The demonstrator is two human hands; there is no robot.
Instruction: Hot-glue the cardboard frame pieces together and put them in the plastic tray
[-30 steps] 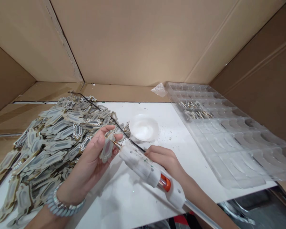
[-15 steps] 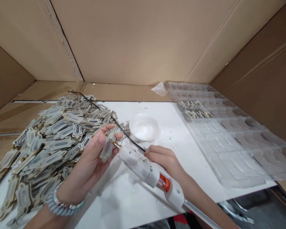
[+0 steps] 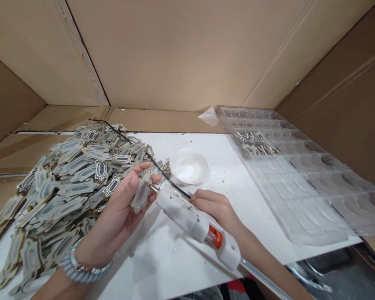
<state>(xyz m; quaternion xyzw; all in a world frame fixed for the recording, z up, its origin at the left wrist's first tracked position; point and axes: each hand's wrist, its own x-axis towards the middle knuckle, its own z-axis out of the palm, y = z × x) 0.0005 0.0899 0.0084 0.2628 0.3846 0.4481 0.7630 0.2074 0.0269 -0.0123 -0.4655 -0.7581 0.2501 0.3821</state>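
Observation:
Between the thumb and fingers of my left hand (image 3: 118, 208) is an ornate elongated plaque (image 3: 140, 195), its pale grey centre facing up and tilted. My right hand (image 3: 214, 208) grips a white hot glue gun (image 3: 184, 212) with an orange part at its middle; the gun's body hides the lower fingers. A clear glue stick (image 3: 262, 281) juts from its back end. The brass nozzle (image 3: 153, 188) is at the plaque's upper right edge, seemingly touching it. The gun's black cord (image 3: 153, 160) runs over the pile of similar plaques (image 3: 71, 179) left of my hands.
A white bowl (image 3: 189, 166) stands just beyond the gun, with small crumbs beside it. On the right lies a clear plastic tray (image 3: 300, 179) with small metallic pieces (image 3: 259, 149) in some compartments. A clear plastic scrap (image 3: 209, 116) lies at the back. Cardboard walls (image 3: 187, 54) enclose the white table (image 3: 181, 271).
Almost nothing differs. The glue gun has shifted very slightly at the plaque, and both hands keep their holds.

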